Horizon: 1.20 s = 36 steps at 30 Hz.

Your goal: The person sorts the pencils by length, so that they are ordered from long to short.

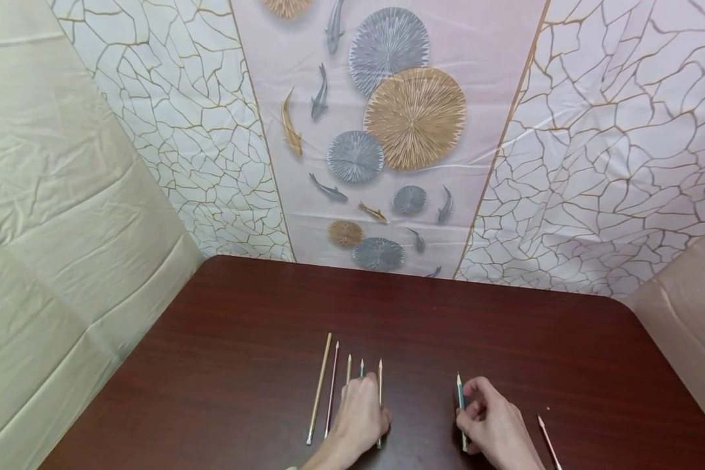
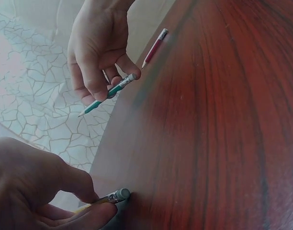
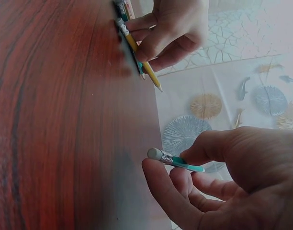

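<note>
My left hand (image 1: 360, 412) pinches a yellow pencil (image 1: 380, 378) between thumb and fingers, its point facing away from me. In the left wrist view the eraser end of that yellow pencil (image 2: 118, 195) pokes out past the fingertips, low over the table. A green pencil (image 1: 461, 393) is gripped by my right hand (image 1: 495, 421), tip facing the far side. Its white eraser (image 3: 154, 153) shows between finger and thumb in the right wrist view. Just left of the yellow pencil lie another green pencil (image 1: 361, 365) and another yellow one (image 1: 349, 365), both partly hidden by my left hand.
Further left, a dark red pencil (image 1: 332, 390) and a longer gold-coloured pencil (image 1: 320, 390) lie side by side. A pinkish-red pencil (image 1: 549, 441) rests right of my right hand. The dark wooden table (image 1: 258, 313) meets patterned cloth (image 1: 382, 215) at its far edge.
</note>
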Tool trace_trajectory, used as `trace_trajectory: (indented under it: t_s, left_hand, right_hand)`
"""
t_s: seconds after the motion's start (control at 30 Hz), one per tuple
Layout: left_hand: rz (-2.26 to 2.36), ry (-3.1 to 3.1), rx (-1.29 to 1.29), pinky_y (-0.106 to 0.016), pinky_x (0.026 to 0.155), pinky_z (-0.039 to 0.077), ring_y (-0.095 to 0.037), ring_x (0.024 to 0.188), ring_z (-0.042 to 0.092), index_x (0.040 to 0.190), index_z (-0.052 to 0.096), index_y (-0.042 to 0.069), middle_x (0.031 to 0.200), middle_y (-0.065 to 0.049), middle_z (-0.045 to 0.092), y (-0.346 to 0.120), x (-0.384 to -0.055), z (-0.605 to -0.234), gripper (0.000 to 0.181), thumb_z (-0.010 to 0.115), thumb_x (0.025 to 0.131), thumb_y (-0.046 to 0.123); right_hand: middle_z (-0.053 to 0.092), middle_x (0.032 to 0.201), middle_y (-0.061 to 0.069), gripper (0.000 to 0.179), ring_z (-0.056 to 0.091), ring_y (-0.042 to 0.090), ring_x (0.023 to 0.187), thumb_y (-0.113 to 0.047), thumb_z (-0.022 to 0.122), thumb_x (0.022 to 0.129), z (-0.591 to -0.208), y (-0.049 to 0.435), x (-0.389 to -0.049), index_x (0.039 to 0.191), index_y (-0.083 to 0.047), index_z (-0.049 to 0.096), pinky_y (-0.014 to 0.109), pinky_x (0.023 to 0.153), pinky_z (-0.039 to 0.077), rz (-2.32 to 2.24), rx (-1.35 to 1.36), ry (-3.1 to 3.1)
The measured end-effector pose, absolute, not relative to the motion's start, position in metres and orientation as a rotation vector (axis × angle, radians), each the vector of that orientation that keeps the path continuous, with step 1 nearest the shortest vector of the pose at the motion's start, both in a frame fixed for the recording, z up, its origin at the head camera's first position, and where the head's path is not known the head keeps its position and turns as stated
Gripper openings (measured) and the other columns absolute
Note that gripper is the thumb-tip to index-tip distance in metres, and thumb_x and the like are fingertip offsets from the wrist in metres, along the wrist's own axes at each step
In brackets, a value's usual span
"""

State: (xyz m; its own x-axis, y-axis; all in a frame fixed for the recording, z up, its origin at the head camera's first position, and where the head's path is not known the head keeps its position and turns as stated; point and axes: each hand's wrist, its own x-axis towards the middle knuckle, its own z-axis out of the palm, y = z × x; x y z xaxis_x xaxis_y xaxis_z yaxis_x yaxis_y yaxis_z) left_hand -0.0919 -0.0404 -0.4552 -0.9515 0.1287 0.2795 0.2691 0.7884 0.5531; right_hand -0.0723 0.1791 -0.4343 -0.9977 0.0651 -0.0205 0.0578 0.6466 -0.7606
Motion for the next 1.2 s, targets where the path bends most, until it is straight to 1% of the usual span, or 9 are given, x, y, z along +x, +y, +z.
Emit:
trace_trajectory:
  t_s: [0.27,0.53,0.77,0.93,1.07,1.2]
  left_hand:
    - [-0.907,-2.756,-0.302,-0.033,0.049,0.05,-0.027,0.059,0.064,0.07,0.053,0.008,0.062,-0.004,0.056,-0.0413,-0.0895,-0.4567,0.027,0.076,0.058,-0.001]
    - [-0.943,-2.77,-0.289,-0.031,0.048,0.048,-0.021,0.057,0.059,0.068,0.051,0.009,0.06,0.0,0.051,-0.0417,-0.0905,-0.4554,0.026,0.072,0.058,-0.005]
    - [-0.901,-2.793,-0.295,-0.031,0.046,0.047,-0.019,0.054,0.057,0.068,0.053,0.008,0.059,-0.004,0.053,-0.0424,-0.0907,-0.4551,0.024,0.073,0.059,-0.002]
    - [-0.92,-2.823,-0.288,-0.032,0.045,0.047,-0.017,0.053,0.054,0.066,0.054,0.006,0.058,-0.005,0.052,-0.0418,-0.09,-0.4552,0.021,0.07,0.06,-0.005]
    - [-0.904,-2.829,-0.286,-0.032,0.046,0.048,-0.017,0.053,0.055,0.066,0.055,0.005,0.058,-0.006,0.053,-0.0408,-0.0896,-0.4549,0.019,0.069,0.06,-0.006]
    - [-0.875,-2.832,-0.291,-0.032,0.046,0.048,-0.018,0.054,0.058,0.067,0.056,0.004,0.059,-0.007,0.055,-0.0402,-0.0891,-0.4542,0.018,0.071,0.061,-0.005]
  right_hand:
    - [0.055,0.07,0.001,0.034,0.058,0.015,0.041,0.005,0.068,0.074,-0.4348,0.1768,-0.0708,0.102,-0.009,0.055,0.028,0.045,0.05,1.388,-0.123,-2.824]
    - [0.055,0.07,0.0,0.034,0.057,0.014,0.04,0.004,0.069,0.074,-0.4349,0.1759,-0.0725,0.102,-0.01,0.055,0.028,0.049,0.05,1.331,-0.102,-2.841]
    - [0.055,0.069,0.0,0.033,0.057,0.014,0.04,0.004,0.069,0.074,-0.4345,0.1727,-0.0717,0.101,-0.009,0.055,0.028,0.047,0.05,1.359,-0.104,-2.832]
    - [0.055,0.07,0.001,0.033,0.057,0.015,0.04,0.004,0.069,0.074,-0.4347,0.1716,-0.0709,0.101,-0.009,0.055,0.029,0.046,0.05,1.384,-0.107,-2.823]
    - [0.055,0.07,0.001,0.033,0.057,0.015,0.039,0.005,0.069,0.074,-0.435,0.1716,-0.0708,0.101,-0.009,0.055,0.029,0.046,0.05,1.384,-0.104,-2.82]
    - [0.055,0.069,0.0,0.033,0.057,0.015,0.039,0.005,0.068,0.074,-0.4353,0.1712,-0.0707,0.101,-0.009,0.055,0.029,0.046,0.049,1.381,-0.1,-2.817]
